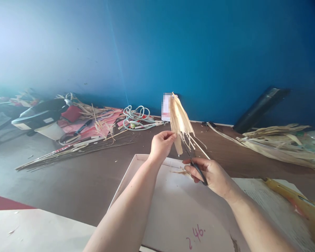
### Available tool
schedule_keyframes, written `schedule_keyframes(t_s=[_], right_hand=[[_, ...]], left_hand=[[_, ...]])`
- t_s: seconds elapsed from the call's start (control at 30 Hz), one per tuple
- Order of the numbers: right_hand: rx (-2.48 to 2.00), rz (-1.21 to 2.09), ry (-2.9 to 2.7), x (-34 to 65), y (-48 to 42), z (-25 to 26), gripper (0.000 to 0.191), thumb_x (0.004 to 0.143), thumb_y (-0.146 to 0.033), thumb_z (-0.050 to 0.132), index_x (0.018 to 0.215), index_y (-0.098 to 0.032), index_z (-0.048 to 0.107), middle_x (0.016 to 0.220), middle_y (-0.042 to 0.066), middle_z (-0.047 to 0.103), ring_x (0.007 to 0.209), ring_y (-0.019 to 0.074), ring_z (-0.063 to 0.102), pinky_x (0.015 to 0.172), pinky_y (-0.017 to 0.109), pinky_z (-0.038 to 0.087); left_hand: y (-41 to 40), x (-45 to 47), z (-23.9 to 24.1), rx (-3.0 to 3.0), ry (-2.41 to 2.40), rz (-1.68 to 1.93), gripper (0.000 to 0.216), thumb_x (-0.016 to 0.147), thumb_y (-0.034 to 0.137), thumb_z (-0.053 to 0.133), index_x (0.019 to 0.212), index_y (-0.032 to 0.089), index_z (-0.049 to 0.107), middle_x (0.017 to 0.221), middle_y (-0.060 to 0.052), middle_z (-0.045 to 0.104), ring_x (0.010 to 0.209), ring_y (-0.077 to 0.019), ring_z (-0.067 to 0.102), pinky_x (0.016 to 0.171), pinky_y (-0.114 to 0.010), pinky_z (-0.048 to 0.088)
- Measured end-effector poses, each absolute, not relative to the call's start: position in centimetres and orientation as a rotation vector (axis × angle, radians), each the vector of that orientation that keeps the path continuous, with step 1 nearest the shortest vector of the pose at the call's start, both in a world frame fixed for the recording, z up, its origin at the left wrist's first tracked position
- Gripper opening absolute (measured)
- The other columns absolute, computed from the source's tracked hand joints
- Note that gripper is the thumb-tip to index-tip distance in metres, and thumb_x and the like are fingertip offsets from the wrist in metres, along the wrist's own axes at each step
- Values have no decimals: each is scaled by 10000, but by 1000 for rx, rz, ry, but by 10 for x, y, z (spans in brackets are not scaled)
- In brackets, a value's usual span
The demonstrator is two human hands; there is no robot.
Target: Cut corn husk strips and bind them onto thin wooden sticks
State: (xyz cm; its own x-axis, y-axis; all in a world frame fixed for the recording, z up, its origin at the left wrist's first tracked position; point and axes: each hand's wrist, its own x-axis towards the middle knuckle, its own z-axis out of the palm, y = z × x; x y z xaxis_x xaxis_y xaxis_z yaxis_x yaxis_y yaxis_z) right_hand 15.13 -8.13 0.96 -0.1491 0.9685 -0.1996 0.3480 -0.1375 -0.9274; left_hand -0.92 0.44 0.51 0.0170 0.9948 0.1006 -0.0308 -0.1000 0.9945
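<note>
Straw-coloured dry husk (181, 117) is up in the air just beyond the far rim of a shallow white tray (170, 161), so I'll use that tray as the landmark. Left hand (162, 145) has its thumb and fingertips together, pinching the husk by its left edge, near the bottom. The lower end is split into ragged strips. Right hand (212, 175) sits over the tray's far right part, fingers curled around the black handles of some scissors (199, 173). The blades point up at those strips, but honestly can't tell how far apart they are.

Some husk scraps (183, 172) lie in the tray near its far edge, and "2.46." is written in purple on its near part. Both forearms cover bits of the tray. Past it, a card (166, 108) leans on the blue wall (147, 52), half hidden behind the husk.

Beyond the tray to the left, the brown table (94, 178) has a coiled pale cord (136, 117), pink paper (105, 127) and a spread of thin dark rods (76, 154). Right of the tray: a printed sheet (254, 192) with a yellow thing (286, 192) on top, too blurry to name, and farther back a loose husk bundle (278, 147) plus a long black object (259, 108) tilted against the wall.
</note>
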Motion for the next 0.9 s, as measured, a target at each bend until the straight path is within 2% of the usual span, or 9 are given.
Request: schedule_keyframes(t_s=[0.33, 0.6, 0.7, 0.9], right_hand=[[-1499, 1502, -1619, 151, -84, 8, 352, 707, -467, 655, 898, -172, 646, 565, -39, 484, 513, 86, 399, 499, 216, 351], [-1528, 1346, -1595, 150, -83, 13, 364, 710, -453, 655, 942, -174, 634, 554, -41, 478, 518, 98, 429, 509, 223, 355], [-1544, 1324, -1592, 152, -82, 12, 352, 714, -452, 651, 928, -174, 634, 539, -44, 462, 510, 96, 416, 507, 224, 345], [-1498, 1497, -1633, 154, -84, 12, 315, 709, -445, 659, 864, -172, 637, 511, -56, 418, 512, 85, 365, 500, 213, 339]], left_hand=[[6, -17, 2, 1614, 1517, 1414, 177, 768, 302, 520, 795, 194, 657, 737, -15, 621, 654, -122, 520, 604, -210, 370], [5, -17, 3, 1882, 1637, 1331, 174, 808, 188, 453, 838, 201, 624, 831, -30, 636, 761, -149, 551, 677, -240, 390], [6, -18, 4, 1877, 1647, 1352, 186, 807, 173, 444, 847, 200, 623, 841, -32, 641, 777, -154, 556, 687, -243, 392], [7, -21, 3, 1736, 1700, 1332, 198, 824, 253, 443, 877, 212, 629, 785, -17, 655, 702, -149, 559, 633, -239, 381]])
